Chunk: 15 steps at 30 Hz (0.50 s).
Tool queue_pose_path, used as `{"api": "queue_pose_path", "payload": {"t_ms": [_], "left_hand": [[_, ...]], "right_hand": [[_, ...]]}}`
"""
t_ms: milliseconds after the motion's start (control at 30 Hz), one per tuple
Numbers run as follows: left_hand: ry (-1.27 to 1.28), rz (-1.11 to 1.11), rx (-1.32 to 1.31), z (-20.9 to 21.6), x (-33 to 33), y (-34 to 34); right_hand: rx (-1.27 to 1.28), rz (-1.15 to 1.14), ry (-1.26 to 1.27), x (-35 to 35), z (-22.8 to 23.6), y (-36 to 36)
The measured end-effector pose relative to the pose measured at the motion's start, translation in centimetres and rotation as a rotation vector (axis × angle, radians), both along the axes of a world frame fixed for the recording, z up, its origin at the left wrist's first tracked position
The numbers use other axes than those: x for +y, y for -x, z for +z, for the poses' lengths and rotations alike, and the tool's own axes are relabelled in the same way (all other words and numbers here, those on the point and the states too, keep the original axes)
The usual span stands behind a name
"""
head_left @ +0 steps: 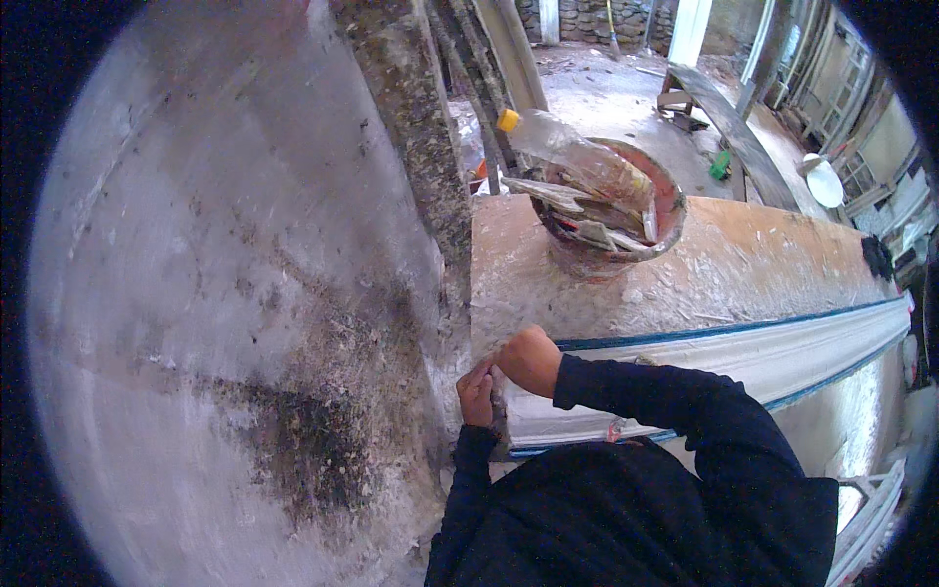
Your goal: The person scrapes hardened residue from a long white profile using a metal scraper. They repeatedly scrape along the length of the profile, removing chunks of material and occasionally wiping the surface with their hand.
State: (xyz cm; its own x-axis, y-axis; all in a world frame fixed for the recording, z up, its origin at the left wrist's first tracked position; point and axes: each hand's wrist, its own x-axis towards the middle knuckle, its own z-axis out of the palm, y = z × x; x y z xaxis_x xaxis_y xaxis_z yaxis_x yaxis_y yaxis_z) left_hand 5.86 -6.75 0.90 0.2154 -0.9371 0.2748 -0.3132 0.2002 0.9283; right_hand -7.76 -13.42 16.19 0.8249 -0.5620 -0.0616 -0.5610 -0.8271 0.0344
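A long white moulded strip (773,354) with blue edges runs from near my hands to the far right. At its left end, my right hand (530,360) is curled into a fist, its forearm crossing over the strip. My left hand (476,393) is beside it, fingers closed and pointing up, their tips meeting the right hand. Whatever the two hands grip between them is hidden or too small to name.
Beyond the strip lies a plaster-smeared board (773,240). On it stands a reddish bucket (668,210) of scraps, with a clear plastic bottle (577,147) leaning out. A stained wall (225,245) and a spattered post (416,117) rise at left. A plank bench (734,127) stands behind.
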Motion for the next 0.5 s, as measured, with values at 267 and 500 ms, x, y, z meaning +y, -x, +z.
{"api": "queue_pose_path", "payload": {"t_ms": [267,500], "left_hand": [[-0.032,-0.019,-0.12,-0.8,-0.1,-0.2],[-0.052,-0.023,-0.126,-1.1,0.4,-0.2]], "right_hand": [[-0.182,-0.053,0.041,0.6,-0.1,1.7],[-0.199,-0.071,-0.002,0.5,-0.3,2.6]]}}
